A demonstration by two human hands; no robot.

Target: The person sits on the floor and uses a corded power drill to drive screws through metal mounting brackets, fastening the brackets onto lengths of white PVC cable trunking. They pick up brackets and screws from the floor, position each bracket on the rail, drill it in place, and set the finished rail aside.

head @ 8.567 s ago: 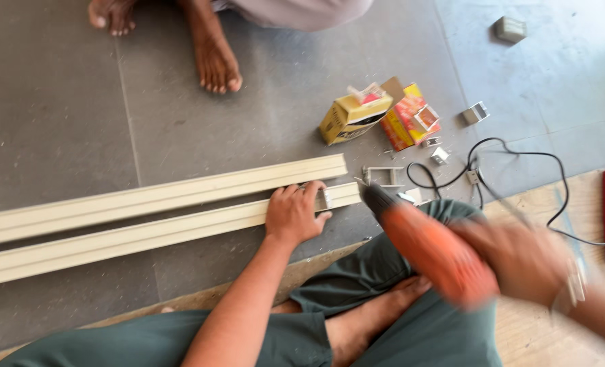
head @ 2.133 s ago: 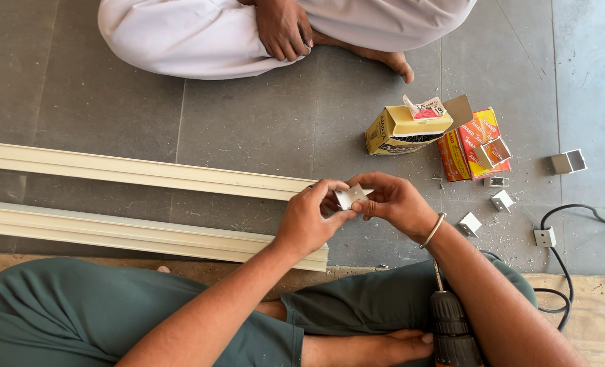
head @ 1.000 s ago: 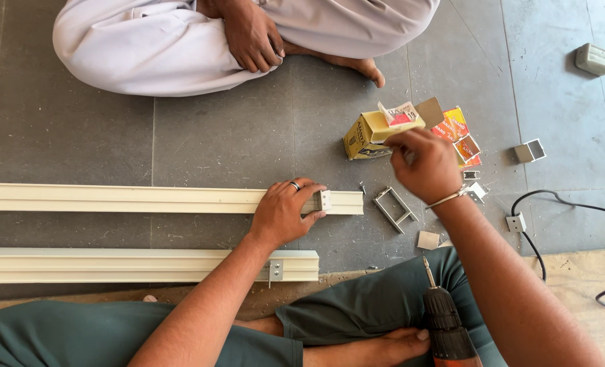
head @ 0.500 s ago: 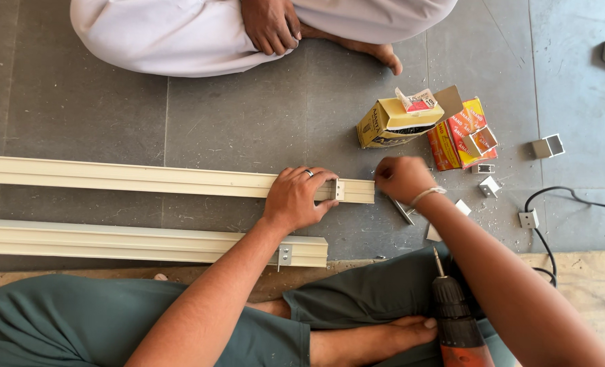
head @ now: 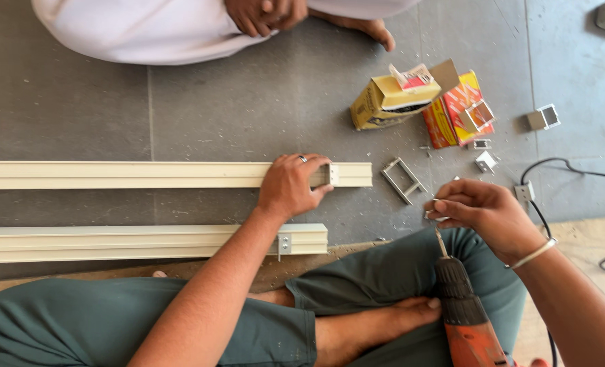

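Observation:
My left hand (head: 290, 185) presses down on the far cream aluminium profile (head: 146, 175), close to its right end, where a small metal bracket (head: 332, 174) sits by my fingertips. A second cream profile (head: 132, 242) lies nearer me, with a bracket (head: 285, 243) near its end. My right hand (head: 482, 212) pinches a small screw at the tip of the bit of an orange and black drill (head: 467, 323), which rests on my lap with the bit pointing up.
A person in white (head: 180, 27) sits cross-legged across the grey floor. A yellow box (head: 387, 102) and a red box (head: 455, 109) lie to the right, with a metal U-bracket (head: 403, 181), small connectors (head: 486, 161) and a black cable (head: 574, 173).
My right hand has come back from the loose parts beside the profile to the drill bit on my lap. My left hand has stayed on the far profile.

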